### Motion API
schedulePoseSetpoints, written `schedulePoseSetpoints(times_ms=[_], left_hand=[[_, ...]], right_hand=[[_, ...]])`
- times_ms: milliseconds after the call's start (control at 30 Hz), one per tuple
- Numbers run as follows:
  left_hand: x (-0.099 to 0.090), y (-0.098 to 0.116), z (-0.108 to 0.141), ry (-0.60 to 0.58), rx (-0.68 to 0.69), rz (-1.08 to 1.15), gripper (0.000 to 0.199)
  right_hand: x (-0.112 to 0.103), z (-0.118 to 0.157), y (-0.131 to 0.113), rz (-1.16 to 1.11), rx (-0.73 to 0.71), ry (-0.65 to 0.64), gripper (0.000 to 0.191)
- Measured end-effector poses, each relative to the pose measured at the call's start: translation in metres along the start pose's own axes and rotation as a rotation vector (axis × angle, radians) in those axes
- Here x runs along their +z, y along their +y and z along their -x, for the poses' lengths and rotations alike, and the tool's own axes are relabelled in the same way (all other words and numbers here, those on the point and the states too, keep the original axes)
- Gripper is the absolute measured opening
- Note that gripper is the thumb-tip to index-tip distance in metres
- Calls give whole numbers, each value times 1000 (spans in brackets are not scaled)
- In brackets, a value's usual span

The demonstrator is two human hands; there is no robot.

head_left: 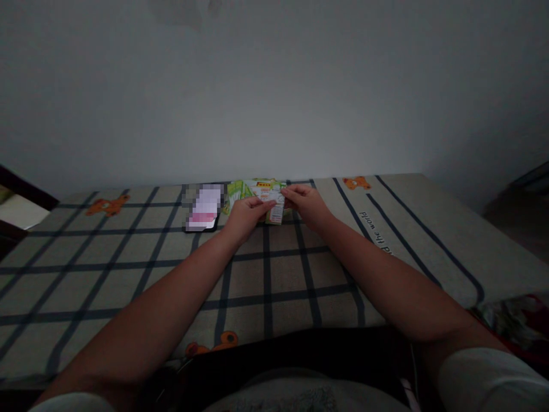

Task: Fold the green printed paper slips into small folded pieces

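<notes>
Between my two hands is a small printed packet (277,210), white and green with red and orange print. My left hand (246,218) pinches its left side, the thumb lying across the front. At its upper right edge, the thumb and fingers of my right hand (306,204) are closed on it. Behind it on the cloth lie more green printed packets (238,193), overlapping each other and partly hidden by my left hand. How many there are I cannot tell.
A phone (206,207) with a lit, blurred screen lies left of the packets. The checked tablecloth (171,286) with bear prints covers the table. A pale wall (274,91) rises right behind the table. Dark wooden bars (17,191) stand at the far left.
</notes>
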State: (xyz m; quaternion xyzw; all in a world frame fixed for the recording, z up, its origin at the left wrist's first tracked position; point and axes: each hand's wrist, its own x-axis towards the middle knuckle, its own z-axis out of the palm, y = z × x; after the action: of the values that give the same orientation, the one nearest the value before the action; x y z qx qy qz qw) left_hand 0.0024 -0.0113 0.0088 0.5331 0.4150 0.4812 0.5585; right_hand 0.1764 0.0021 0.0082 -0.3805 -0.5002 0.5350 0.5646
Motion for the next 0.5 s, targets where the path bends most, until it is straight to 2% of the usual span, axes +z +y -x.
schedulePoseSetpoints(times_ms=[167,333,500], left_hand=[[-1,-1,-2,-6,-32,33,35],[-1,2,0,25,-1,-32,35],[1,6,3,5,13,-10,37]], right_hand=[[2,1,-1,-33,1,9,38],[2,2,-1,-92,45,-9,38],[1,1,2,-113,40,-43,40]])
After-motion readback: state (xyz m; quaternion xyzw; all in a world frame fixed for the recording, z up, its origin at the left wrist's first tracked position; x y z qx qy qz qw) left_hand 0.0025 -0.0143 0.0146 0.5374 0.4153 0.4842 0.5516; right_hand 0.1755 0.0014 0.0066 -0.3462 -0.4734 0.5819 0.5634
